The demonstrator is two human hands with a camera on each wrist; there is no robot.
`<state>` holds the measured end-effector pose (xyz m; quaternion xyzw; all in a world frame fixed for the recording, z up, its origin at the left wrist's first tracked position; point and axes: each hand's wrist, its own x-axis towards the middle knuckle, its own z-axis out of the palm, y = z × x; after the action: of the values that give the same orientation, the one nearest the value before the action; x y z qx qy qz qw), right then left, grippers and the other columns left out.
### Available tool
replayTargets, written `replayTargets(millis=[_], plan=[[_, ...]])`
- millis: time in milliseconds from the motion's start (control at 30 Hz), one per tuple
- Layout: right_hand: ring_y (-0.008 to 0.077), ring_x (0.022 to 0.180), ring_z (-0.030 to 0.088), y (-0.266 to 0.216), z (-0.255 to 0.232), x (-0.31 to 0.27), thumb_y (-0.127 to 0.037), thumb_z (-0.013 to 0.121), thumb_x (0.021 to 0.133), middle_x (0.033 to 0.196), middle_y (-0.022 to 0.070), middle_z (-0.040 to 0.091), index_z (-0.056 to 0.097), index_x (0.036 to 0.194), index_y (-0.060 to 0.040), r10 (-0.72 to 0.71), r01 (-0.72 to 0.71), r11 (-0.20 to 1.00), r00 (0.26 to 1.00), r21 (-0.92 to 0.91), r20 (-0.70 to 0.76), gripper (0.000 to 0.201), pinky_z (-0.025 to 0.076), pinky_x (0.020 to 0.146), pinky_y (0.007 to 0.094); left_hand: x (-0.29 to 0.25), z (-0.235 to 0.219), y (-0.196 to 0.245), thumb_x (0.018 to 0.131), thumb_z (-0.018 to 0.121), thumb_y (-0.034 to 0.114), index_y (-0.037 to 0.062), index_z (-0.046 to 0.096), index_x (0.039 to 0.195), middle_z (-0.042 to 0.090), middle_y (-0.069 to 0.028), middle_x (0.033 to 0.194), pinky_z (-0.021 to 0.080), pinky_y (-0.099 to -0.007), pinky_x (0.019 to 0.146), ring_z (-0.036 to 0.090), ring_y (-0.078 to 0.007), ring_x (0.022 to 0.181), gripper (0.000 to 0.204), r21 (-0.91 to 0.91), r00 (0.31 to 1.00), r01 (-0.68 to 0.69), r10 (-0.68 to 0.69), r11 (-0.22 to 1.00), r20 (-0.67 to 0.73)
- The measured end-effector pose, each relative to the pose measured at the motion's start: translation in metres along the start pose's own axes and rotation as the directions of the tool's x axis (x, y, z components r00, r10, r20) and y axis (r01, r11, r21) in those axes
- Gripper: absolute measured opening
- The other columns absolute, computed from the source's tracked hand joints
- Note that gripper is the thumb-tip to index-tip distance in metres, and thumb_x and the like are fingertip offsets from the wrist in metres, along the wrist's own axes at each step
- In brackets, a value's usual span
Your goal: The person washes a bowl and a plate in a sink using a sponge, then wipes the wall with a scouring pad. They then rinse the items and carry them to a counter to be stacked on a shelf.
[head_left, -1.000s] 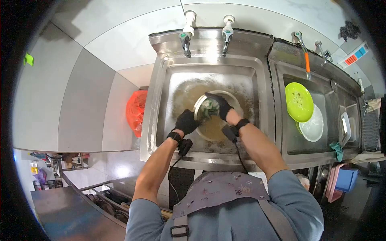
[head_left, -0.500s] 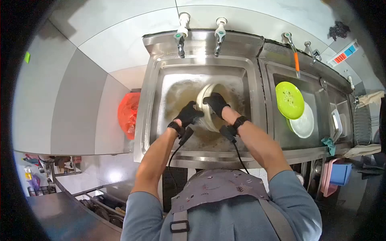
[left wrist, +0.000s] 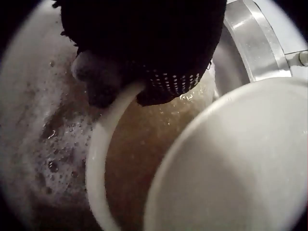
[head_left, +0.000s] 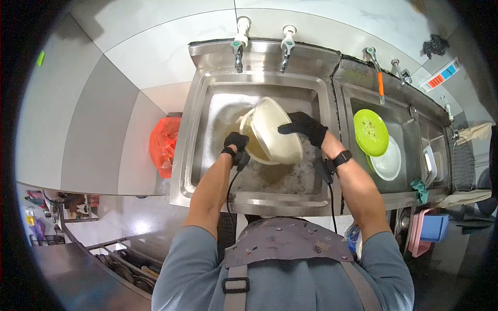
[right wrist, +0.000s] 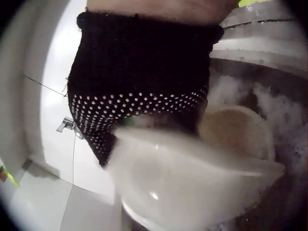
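Evidently, the step in hand is washing or rinsing bowls inside the sink (head_left: 290, 202): the lower bowl (left wrist: 97, 159) lies left of the sink's middle, with cloudy water within its rim, and the upper bowl (head_left: 282, 140) is tilted over the sink's middle. The next move probably calls for steadying the lower bowl while turning the upper one, minding slippery rims. The person's bent forearms reach across the sink's front edge. Toward the sink's left, the gloved left hand (head_left: 236, 140) pinches the lower bowl's rim with curled fingers; toward the sink's right, the gloved right hand (head_left: 308, 128) appears to grip the upper bowl's side, some fingers hidden.
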<state>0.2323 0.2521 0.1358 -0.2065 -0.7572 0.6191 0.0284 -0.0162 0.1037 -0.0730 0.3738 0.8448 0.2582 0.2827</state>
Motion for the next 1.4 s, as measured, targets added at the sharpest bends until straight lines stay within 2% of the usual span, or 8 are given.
replayTargets(millis=[200, 267, 300, 600, 933, 1000, 1033, 1400], plan=[[0.0171, 0.084, 0.065, -0.028, -0.013, -0.011, -0.033, 0.074, 0.081, 0.093, 0.0112, 0.072, 0.071, 0.106, 0.0018, 0.029, -0.029, 1.000, 0.999, -0.002, -0.044, 0.043, 0.050, 0.081, 0.0322, 0.016, -0.015, -0.073, 0.076, 0.066, 0.018, -0.0015, 0.068, 0.079, 0.057, -0.0050, 0.063, 0.046, -0.0347, 0.058, 0.053, -0.0158, 0.059, 0.019, -0.321, 0.981, -0.032, 0.091, 0.947, 0.170], [0.0167, 0.082, 0.064, -0.017, -0.015, -0.004, -0.034, 0.075, 0.080, 0.091, 0.0122, 0.072, 0.071, 0.105, 0.0026, 0.016, -0.018, 0.999, 0.998, -0.040, -0.065, 0.044, 0.050, 0.079, 0.0323, 0.001, -0.032, -0.069, 0.076, 0.067, 0.021, 0.0004, 0.068, 0.081, 0.063, -0.0114, 0.066, 0.048, -0.0380, 0.060, 0.060, -0.0231, 0.061, 0.022, -0.303, 0.982, 0.155, -0.113, 0.940, 0.153], [0.0167, 0.082, 0.064, -0.013, -0.015, -0.001, -0.034, 0.075, 0.080, 0.091, 0.0122, 0.072, 0.071, 0.105, 0.0026, 0.014, -0.016, 0.999, 0.998, -0.037, -0.060, 0.044, 0.050, 0.079, 0.0323, -0.002, -0.044, -0.063, 0.074, 0.066, 0.021, 0.0009, 0.069, 0.083, 0.067, -0.0218, 0.076, 0.050, -0.0438, 0.064, 0.066, -0.0350, 0.071, 0.023, 0.317, 0.954, -0.298, 0.287, 0.900, 0.083], [0.0382, 0.100, 0.065, 0.070, 0.024, 0.045, -0.056, 0.067, 0.074, 0.107, 0.0239, 0.068, 0.068, 0.107, 0.0013, 0.008, -0.124, 0.696, 0.986, -0.707, -0.166, 0.066, 0.049, 0.087, 0.0435, -0.071, -0.097, -0.008, 0.080, 0.060, 0.014, 0.0023, 0.060, 0.110, 0.067, -0.0242, 0.105, 0.052, -0.0479, 0.083, 0.064, -0.0424, 0.100, 0.032, 0.022, 0.940, -0.068, 0.071, 0.997, -0.333], [0.0338, 0.098, 0.066, 0.104, 0.072, 0.047, -0.055, 0.082, 0.061, 0.110, 0.0172, 0.069, 0.068, 0.109, -0.0006, 0.577, -0.078, 0.486, 0.777, -0.870, 0.253, 0.074, 0.052, 0.084, 0.0434, -0.120, -0.140, 0.037, 0.077, 0.050, -0.003, 0.0123, 0.053, 0.135, 0.062, -0.0199, 0.122, 0.049, -0.0434, 0.094, 0.060, -0.0384, 0.111, 0.060, 0.170, 0.715, -0.332, 0.365, 0.928, -0.596], [0.0276, 0.096, 0.067, 0.135, 0.060, 0.043, -0.036, 0.073, 0.079, 0.110, 0.0141, 0.070, 0.071, 0.103, -0.0017, 0.635, -0.396, 0.579, 0.768, -0.712, 0.089, 0.041, 0.051, 0.083, 0.0386, -0.128, -0.152, 0.052, 0.077, 0.049, -0.004, 0.0128, 0.053, 0.135, 0.062, -0.0179, 0.124, 0.049, -0.0423, 0.094, 0.059, -0.0369, 0.113, 0.061, 0.179, 0.713, -0.339, 0.376, 0.924, -0.591], [0.0320, 0.101, 0.065, 0.111, 0.061, 0.044, -0.046, 0.082, 0.063, 0.124, 0.0130, 0.064, 0.063, 0.123, -0.0067, 0.592, -0.100, 0.463, 0.774, -0.881, 0.223, 0.074, 0.052, 0.084, 0.0443, -0.129, -0.158, 0.055, 0.077, 0.049, -0.004, 0.0130, 0.053, 0.136, 0.061, -0.0179, 0.125, 0.049, -0.0422, 0.095, 0.058, -0.0363, 0.114, 0.062, 0.155, 0.705, -0.367, 0.383, 0.917, -0.597], [0.0302, 0.092, 0.063, 0.028, 0.022, 0.028, -0.045, 0.072, 0.079, 0.107, 0.0201, 0.067, 0.063, 0.108, -0.0016, -0.044, 0.138, 0.817, 0.983, -0.560, 0.179, 0.053, 0.049, 0.085, 0.0397, -0.139, -0.184, 0.087, 0.075, 0.049, -0.002, 0.0132, 0.050, 0.137, 0.067, -0.0221, 0.110, 0.053, -0.0457, 0.084, 0.064, -0.0392, 0.103, 0.064, 0.024, 0.741, -0.364, 0.305, 0.931, -0.598]])
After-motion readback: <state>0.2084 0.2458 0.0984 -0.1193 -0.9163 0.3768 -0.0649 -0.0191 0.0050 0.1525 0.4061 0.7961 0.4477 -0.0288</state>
